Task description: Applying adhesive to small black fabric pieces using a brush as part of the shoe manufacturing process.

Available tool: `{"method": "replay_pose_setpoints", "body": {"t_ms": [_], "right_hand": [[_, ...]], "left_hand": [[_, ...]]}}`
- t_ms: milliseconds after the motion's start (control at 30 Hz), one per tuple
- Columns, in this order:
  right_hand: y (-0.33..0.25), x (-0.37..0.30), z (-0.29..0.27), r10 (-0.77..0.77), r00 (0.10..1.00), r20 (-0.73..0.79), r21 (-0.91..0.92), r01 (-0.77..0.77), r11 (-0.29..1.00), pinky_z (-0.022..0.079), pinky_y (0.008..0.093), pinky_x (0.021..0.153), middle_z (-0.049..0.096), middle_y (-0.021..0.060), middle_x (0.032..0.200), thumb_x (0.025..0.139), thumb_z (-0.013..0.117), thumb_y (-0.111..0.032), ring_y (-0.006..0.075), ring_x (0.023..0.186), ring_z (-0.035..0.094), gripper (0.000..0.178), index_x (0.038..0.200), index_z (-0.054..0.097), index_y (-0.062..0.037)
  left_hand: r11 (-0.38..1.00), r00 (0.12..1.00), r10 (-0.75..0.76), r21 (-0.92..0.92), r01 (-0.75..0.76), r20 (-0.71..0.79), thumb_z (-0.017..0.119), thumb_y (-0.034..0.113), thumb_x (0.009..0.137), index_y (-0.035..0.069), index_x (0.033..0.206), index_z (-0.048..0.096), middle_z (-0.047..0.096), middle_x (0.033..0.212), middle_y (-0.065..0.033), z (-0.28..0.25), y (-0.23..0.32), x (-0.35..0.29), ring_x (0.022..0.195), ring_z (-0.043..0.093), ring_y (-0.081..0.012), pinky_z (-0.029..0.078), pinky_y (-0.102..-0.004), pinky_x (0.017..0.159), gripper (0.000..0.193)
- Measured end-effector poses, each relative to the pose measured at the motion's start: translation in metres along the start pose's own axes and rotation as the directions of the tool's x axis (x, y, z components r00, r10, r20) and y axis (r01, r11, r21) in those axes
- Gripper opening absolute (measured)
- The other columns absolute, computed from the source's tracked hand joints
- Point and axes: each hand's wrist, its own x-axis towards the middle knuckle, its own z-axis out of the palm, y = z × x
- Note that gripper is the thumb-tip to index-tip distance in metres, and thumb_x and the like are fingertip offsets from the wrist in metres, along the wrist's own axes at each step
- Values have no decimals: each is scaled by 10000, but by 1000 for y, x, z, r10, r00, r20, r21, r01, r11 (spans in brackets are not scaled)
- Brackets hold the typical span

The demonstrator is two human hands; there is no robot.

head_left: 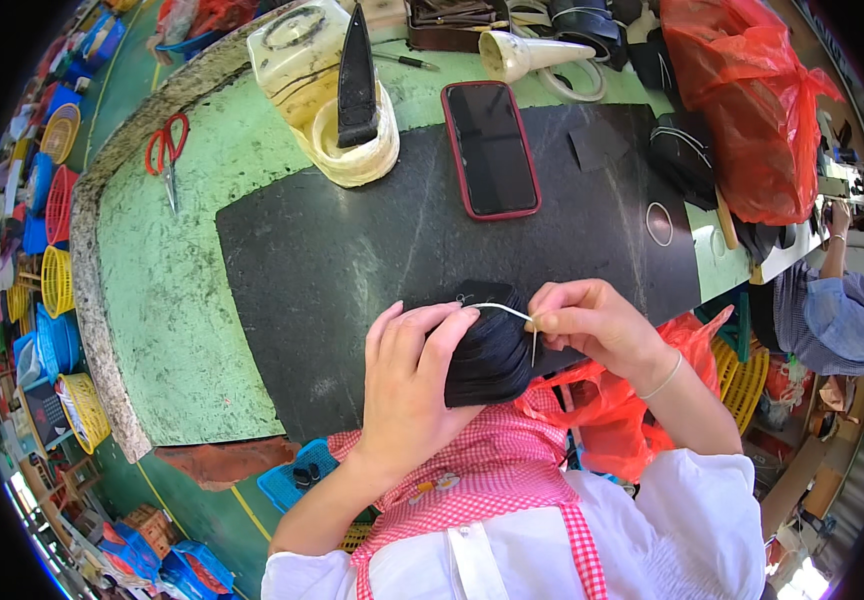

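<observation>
A thick stack of black, thin, flat pieces (492,355) is at the near edge of the table in front of me. My left hand (409,372) is wrapped round the stack's left side, fingertips at its top. Across the top runs a thin white band (499,308), probably elastic, reaching from my left fingertips to my right hand. My right hand (592,322) pinches the band between thumb and forefinger, at the stack's right side. A short length of the band hangs down beside the stack.
A black mat (352,250) covers much of the green table (152,340). On it lie a phone (492,150) and a loose white loop (659,224). Red-handled scissors (168,160), a cut plastic jug (322,90) and a red plastic bag (742,110) surround it. Another person (832,310) is at right.
</observation>
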Motion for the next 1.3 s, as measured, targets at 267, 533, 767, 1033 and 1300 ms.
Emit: {"method": "replay_pose_setpoints", "body": {"t_ms": [267, 533, 767, 1033, 1300], "right_hand": [[10, -3, 7, -234, 972, 9, -320, 225, 920, 462, 207, 625, 685, 64, 946, 897, 671, -112, 82, 714, 594, 130, 875, 743, -6], [0, -3, 5, -5, 961, 275, 328, -89, 940, 357, 236, 524, 565, 22, 704, 946, 565, -157, 81, 558, 457, 174, 839, 606, -26], [-13, -7, 27, -244, 970, -18, -336, 224, 915, 428, 181, 644, 663, -2, 890, 946, 636, -110, 20, 694, 515, 133, 999, 672, 6], [8, 31, 50, -195, 979, 65, -508, 201, 838, 416, 159, 630, 587, -59, 806, 880, 730, -66, -12, 712, 517, 140, 957, 621, -21], [13, 22, 44, -347, 935, 73, -531, 331, 780, 453, 176, 563, 642, -23, 742, 867, 706, -47, 17, 640, 602, 60, 871, 662, -7]], "left_hand": [[996, 998, 56, 62, -58, 38, 857, 182, 579, 184, 1269, 580, 562, 1202, -47, -21, -4, 0, 1130, 553, -265, 347, -539, 1063, 743], [997, 1000, 16, 73, -15, -5, 868, 144, 547, 173, 1252, 569, 575, 1199, -50, -40, -21, -4, 1138, 560, -272, 337, -550, 1083, 767], [980, 994, 10, 196, 12, -110, 859, 62, 520, 116, 1230, 555, 581, 1215, -93, -50, -30, -8, 1163, 548, -320, 311, -551, 1115, 774], [973, 994, 44, 230, -20, -101, 841, 108, 533, 217, 1229, 615, 562, 1199, -53, -44, -17, -5, 1118, 555, -270, 325, -568, 1082, 740], [970, 995, 104, 222, -101, 0, 803, 122, 539, 225, 1199, 647, 560, 1191, -53, -44, -21, -3, 1113, 551, -274, 348, -563, 1056, 686]]}}
